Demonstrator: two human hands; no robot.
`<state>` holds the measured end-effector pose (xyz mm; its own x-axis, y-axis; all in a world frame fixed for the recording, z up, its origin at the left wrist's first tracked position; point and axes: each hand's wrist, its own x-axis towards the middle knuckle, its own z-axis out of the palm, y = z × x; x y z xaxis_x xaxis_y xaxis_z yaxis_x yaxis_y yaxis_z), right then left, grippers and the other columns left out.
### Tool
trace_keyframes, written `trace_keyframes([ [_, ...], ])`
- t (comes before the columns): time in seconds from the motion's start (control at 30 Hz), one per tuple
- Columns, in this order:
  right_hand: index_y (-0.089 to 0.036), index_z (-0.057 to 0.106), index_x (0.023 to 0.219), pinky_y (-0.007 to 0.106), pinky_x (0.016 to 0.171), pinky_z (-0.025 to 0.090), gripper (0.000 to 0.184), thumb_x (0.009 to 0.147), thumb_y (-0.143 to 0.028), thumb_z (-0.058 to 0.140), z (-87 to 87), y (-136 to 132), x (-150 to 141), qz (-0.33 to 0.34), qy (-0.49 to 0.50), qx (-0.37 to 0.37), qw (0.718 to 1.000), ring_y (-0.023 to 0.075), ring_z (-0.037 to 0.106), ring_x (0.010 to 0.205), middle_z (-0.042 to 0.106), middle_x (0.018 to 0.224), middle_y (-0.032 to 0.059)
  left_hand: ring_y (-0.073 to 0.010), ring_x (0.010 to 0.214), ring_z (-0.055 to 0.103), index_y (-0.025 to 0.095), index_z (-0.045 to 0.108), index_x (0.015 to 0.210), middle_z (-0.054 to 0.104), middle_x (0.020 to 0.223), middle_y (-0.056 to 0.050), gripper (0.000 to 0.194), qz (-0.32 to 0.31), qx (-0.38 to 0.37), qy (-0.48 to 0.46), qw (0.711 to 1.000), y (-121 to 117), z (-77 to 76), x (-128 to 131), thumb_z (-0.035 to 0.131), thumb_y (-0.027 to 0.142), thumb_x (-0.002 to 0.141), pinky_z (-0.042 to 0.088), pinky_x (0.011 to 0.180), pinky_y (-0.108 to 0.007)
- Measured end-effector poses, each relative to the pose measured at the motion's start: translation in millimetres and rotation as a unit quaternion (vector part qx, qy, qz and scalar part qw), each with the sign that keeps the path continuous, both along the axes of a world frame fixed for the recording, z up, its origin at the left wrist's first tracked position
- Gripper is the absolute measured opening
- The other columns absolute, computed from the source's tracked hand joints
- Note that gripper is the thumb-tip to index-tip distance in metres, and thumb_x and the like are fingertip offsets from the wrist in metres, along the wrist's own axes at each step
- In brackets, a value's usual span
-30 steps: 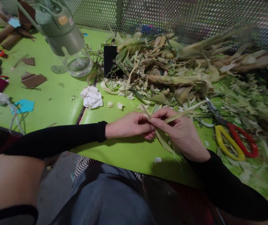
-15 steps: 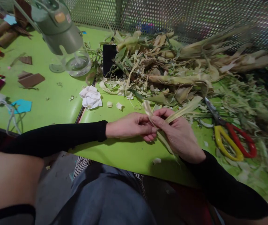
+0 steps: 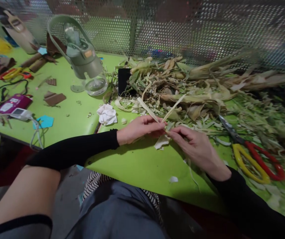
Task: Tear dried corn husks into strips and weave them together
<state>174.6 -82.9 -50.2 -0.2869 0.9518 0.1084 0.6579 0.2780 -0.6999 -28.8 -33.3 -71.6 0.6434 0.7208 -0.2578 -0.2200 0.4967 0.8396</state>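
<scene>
Above the green tabletop (image 3: 137, 162), my left hand (image 3: 142, 128) pinches pale corn husk strips (image 3: 173, 108), whose two free ends point up and apart in a V. My right hand (image 3: 194, 146) closes thumb and forefinger on the same husk, just right of the left fingertips. A wider pale piece of husk (image 3: 161, 142) shows below the pinch. Where the strips cross is partly hidden by the fingers. Behind both hands spreads a heap of dried corn husks (image 3: 182, 81). Scissors (image 3: 252, 159) with one yellow and one red handle lie right of my right hand.
A crumpled white tissue (image 3: 107, 114) lies left of the heap. Beyond it stand a clear water bottle (image 3: 90, 66) with a green lid and a dark phone-like slab (image 3: 124, 81). A purple device (image 3: 14, 103) with cords is farther left. Perforated metal mesh (image 3: 157, 33) borders the back.
The view has tilted up and shifted left. My right hand has moved off the upper strips to the lower right of the pinch, and the husk ends now stand in a V by my left hand.
</scene>
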Motion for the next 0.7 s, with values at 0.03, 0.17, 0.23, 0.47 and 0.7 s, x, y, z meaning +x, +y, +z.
trace_keyframes([
  [0.03,-0.021,0.066,0.079,0.028,0.054,0.039,0.045,0.097,-0.06,0.053,0.5,0.3,0.7,0.003,-0.001,-0.003,1.0,0.0144,0.053,0.057,0.063,0.066,0.0004,-0.0061,0.07,0.064,0.01,0.064,0.093,0.07,0.078,0.0,0.021,-0.014,0.016,0.003,1.0,0.9,0.6,-0.8,0.075,0.026,0.086,0.051,0.077,-0.024],
  [0.17,-0.021,0.066,0.077,0.028,0.054,0.038,0.042,0.099,-0.054,0.051,8.7,-1.0,2.6,0.034,-0.001,-0.028,0.999,0.0139,0.052,0.056,0.06,0.064,-0.0001,-0.0066,0.067,0.062,0.011,0.06,0.087,0.068,0.074,0.002,0.026,-0.069,0.082,0.037,0.994,4.9,8.5,-5.9,0.078,0.029,0.082,0.052,0.078,-0.027],
  [0.23,-0.021,0.064,0.075,0.028,0.052,0.036,0.042,0.099,-0.053,0.051,13.2,-2.3,3.3,0.042,-0.001,-0.031,0.999,0.0135,0.049,0.054,0.056,0.061,-0.001,-0.0067,0.066,0.061,0.011,0.061,0.087,0.067,0.073,0.002,0.021,-0.086,0.12,0.06,0.987,7.0,13.3,-8.6,0.075,0.027,0.085,0.051,0.076,-0.026],
  [0.47,-0.026,0.066,0.093,0.037,0.066,0.046,0.022,0.101,-0.043,0.055,6.1,1.1,10.3,-0.028,-0.102,0.196,0.975,0.0222,0.063,0.072,0.069,0.083,0.0051,-0.0085,0.079,0.068,0.011,0.062,0.092,0.073,0.083,-0.002,0.005,-0.002,0.026,0.003,1.0,8.3,18.1,-5.1,0.06,0.014,0.096,0.052,0.092,-0.03],
  [0.7,-0.029,0.065,0.121,0.043,0.091,0.046,0.039,0.086,-0.017,0.077,-7.9,-10.1,-10.2,0.012,-0.286,0.483,0.828,0.0264,0.06,0.105,0.073,0.112,0.0061,-0.0099,0.079,0.068,0.013,0.064,0.104,0.076,0.096,-0.007,0.011,0.036,-0.034,-0.053,0.997,2.5,12.0,1.4,0.056,0.014,0.097,0.052,0.085,-0.027],
])
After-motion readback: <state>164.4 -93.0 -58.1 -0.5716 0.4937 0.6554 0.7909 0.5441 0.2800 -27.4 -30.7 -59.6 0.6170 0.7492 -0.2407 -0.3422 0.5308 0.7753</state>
